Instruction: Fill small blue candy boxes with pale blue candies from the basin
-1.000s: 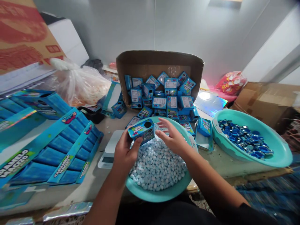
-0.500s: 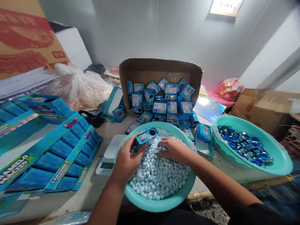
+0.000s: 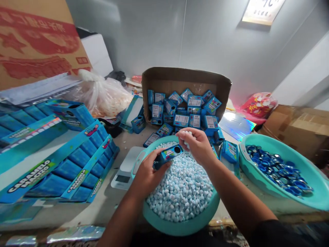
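Note:
My left hand (image 3: 150,173) is wrapped round a small blue candy box (image 3: 171,153), tilted so that the round dark hole in its end faces up. Just to the right, my right hand (image 3: 196,144) is raised with its fingers curled round several pale candies (image 3: 187,136). Both hands are over a turquoise basin (image 3: 180,230) filled with white and light-blue candies (image 3: 180,192). The candies in the right hand are close to the box's hole but apart from it.
Behind the basin, a cardboard carton (image 3: 185,77) lies with many blue boxes spilling out. A second turquoise basin (image 3: 316,192) at right holds blue-and-silver caps (image 3: 280,171). At left are blue display trays (image 3: 56,161) of boxes, and a white scale (image 3: 123,178) partly under the basin.
My right hand has come up out of the candies with some in its fingers, beside the box. My left hand still holds the box, and the view has shifted left.

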`<state>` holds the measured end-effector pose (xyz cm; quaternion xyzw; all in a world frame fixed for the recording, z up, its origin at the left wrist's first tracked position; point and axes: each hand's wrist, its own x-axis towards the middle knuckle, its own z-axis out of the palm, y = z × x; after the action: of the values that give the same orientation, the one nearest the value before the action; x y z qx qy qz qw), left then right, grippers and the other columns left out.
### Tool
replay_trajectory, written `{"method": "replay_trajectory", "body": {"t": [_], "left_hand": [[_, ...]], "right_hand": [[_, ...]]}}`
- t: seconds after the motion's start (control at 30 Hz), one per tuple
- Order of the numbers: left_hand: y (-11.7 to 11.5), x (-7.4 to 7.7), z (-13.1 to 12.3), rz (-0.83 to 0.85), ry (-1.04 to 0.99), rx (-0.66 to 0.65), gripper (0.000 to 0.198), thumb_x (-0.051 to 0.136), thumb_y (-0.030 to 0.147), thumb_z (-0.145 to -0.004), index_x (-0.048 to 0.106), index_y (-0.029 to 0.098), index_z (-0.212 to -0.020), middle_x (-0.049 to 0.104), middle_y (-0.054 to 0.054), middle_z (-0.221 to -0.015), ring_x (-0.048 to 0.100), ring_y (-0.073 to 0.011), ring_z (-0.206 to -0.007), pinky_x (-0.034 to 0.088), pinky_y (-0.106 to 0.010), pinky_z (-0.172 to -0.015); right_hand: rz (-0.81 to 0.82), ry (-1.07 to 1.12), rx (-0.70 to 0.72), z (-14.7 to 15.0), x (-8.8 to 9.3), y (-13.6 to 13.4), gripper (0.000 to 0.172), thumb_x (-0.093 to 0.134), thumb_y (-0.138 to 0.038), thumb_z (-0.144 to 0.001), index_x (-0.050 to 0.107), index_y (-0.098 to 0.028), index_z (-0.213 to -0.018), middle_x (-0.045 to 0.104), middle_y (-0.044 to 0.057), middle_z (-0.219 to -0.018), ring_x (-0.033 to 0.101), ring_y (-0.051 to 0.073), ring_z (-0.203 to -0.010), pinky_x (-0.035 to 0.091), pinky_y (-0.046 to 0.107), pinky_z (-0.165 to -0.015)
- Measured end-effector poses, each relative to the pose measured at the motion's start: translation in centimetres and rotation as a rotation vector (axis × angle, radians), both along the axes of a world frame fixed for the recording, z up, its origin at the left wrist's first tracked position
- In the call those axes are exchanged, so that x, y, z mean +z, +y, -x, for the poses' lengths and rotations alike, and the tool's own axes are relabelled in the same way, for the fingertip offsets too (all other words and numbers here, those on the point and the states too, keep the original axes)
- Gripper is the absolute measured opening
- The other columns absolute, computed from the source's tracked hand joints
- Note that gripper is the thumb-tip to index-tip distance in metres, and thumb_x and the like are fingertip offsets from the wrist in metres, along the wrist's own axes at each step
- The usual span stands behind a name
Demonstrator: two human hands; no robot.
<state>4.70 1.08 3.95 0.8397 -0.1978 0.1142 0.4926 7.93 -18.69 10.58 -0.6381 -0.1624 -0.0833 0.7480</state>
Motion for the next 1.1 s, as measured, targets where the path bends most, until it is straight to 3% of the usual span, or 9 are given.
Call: {"method": "replay_trajectory", "body": {"t": [0.1, 0.2, 0.6, 1.1], "left_hand": [[0.0, 0.1, 0.0, -0.055, -0.068, -0.003, 0.038, 0.065, 0.038, -0.094, 0.06, 0.027, -0.13, 0.063, -0.001, -0.125, 0.059, -0.0217, -0.116, 0.048, -0.033, -0.104], [-0.1, 0.2, -0.1, -0.063, -0.078, -0.012, 0.038, 0.064, 0.037, -0.094, 0.06, 0.027, -0.13, 0.063, 0.0, -0.126, 0.059, -0.0207, -0.116, 0.048, -0.031, -0.104], [-0.1, 0.2, -0.1, -0.042, -0.037, -0.032, 0.039, 0.063, 0.037, -0.095, 0.058, 0.03, -0.133, 0.061, 0.003, -0.13, 0.056, -0.0189, -0.122, 0.044, -0.029, -0.108], [-0.4, 0.7, -0.2, 0.068, 0.042, -0.103, 0.04, 0.065, 0.04, -0.097, 0.057, 0.025, -0.133, 0.059, 0.0, -0.132, 0.053, -0.0203, -0.125, 0.039, -0.03, -0.111]], "right_hand": [[-0.334, 0.034, 0.0, -1.2, -0.4, 2.2, 0.025, 0.071, -0.04, -0.083, 0.068, -0.016, -0.078, 0.05, -0.002, -0.059, 0.04, 0.008, -0.048, 0.026, 0.02, -0.041], [-0.426, 0.003, -0.02, -1.8, -1.0, 3.1, 0.022, 0.07, -0.037, -0.083, 0.066, -0.016, -0.077, 0.049, -0.002, -0.059, 0.041, 0.008, -0.048, 0.028, 0.02, -0.041], [-0.429, 0.021, -0.106, -1.8, -1.6, 3.0, 0.018, 0.067, -0.033, -0.079, 0.059, -0.018, -0.074, 0.052, -0.001, -0.062, 0.046, 0.011, -0.054, 0.032, 0.021, -0.047], [-0.389, 0.045, -0.011, -1.8, -1.8, 2.1, 0.015, 0.066, -0.028, -0.072, 0.056, -0.018, -0.066, 0.056, 0.001, -0.069, 0.05, 0.015, -0.062, 0.04, 0.025, -0.057]]}}
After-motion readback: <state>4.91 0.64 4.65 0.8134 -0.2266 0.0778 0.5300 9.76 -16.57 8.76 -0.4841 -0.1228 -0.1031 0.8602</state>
